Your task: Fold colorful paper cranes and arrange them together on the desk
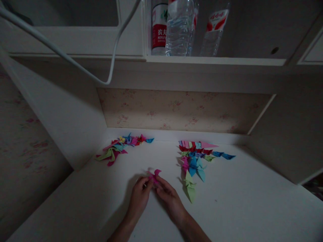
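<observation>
Pinching a small magenta folded-paper figure [153, 178] between them, a person's two bare hands meet low in the centre of the view, just above or on a white tabletop [234, 208]; which of the two, I cannot tell. The left hand [141, 195] is curled, its thumb and forefinger closed on the figure's left side. The right hand [169, 197] grips the other side between thumb and fingers, and a pointed magenta flap rises above the fingertips.

To the right of the right hand, near but apart from it, lies a light green folded-paper bird [190, 190]. Beyond it, blue, turquoise and pink folded pieces [193, 164] sit close together, with rows of red, blue and striped multicoloured pieces [195, 148] farther back. Off to the left, well apart from these, a loose heap of folded paper [117, 149] in green, pink, red and blue lies near the back corner.

Behind the tabletop runs a flower-patterned wall panel [176, 109]. Above it, a shelf [227, 61] holds clear plastic bottles [178, 37], some with red-and-white labels. A white cable [114, 53] loops down at upper left.
</observation>
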`<act>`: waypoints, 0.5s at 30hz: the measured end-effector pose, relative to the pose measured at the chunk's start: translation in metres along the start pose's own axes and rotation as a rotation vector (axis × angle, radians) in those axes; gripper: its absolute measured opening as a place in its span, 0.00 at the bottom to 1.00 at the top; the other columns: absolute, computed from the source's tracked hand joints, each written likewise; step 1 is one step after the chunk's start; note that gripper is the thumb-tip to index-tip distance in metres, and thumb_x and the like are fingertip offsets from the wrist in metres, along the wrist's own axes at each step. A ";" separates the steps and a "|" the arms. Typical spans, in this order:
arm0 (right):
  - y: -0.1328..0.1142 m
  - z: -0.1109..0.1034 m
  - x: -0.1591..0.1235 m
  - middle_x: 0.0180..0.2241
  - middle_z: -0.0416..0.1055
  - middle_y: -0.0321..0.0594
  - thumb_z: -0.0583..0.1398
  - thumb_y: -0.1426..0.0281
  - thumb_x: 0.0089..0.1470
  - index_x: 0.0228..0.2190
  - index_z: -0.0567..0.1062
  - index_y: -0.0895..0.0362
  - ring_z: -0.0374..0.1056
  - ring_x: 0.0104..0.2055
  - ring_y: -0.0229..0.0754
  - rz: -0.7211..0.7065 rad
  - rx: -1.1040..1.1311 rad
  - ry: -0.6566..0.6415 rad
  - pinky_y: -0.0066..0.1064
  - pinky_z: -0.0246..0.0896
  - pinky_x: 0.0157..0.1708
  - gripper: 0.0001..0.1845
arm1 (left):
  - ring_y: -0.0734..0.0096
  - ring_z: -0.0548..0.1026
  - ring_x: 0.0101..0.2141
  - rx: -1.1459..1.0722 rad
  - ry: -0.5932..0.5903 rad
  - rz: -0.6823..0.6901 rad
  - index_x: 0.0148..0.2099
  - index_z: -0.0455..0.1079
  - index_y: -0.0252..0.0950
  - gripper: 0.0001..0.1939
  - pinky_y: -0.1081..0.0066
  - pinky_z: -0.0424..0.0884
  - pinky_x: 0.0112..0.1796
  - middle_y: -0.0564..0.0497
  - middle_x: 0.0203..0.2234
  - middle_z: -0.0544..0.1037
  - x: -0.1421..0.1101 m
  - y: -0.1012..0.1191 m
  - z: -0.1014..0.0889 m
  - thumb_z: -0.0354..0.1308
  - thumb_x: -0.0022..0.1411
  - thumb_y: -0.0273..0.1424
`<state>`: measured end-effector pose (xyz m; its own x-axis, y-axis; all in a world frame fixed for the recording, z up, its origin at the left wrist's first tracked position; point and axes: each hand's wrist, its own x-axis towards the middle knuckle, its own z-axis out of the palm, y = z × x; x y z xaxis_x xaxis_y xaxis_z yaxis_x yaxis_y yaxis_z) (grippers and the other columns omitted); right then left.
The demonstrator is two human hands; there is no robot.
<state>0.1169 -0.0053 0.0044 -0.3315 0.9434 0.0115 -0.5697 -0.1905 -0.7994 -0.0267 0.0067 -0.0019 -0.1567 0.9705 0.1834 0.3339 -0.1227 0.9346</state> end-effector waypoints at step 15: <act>0.003 -0.006 0.006 0.39 0.75 0.43 0.57 0.55 0.57 0.50 0.68 0.53 0.70 0.28 0.40 0.045 0.077 0.131 0.29 0.60 0.25 0.23 | 0.65 0.71 0.32 0.099 -0.082 0.167 0.33 0.73 0.38 0.15 0.71 0.66 0.32 0.49 0.30 0.73 -0.009 0.020 -0.001 0.50 0.64 0.39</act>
<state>0.1175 0.0017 -0.0015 -0.2596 0.9599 -0.1058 -0.6144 -0.2486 -0.7488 -0.0194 -0.0044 0.0153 -0.0170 0.9523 0.3046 0.4393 -0.2666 0.8579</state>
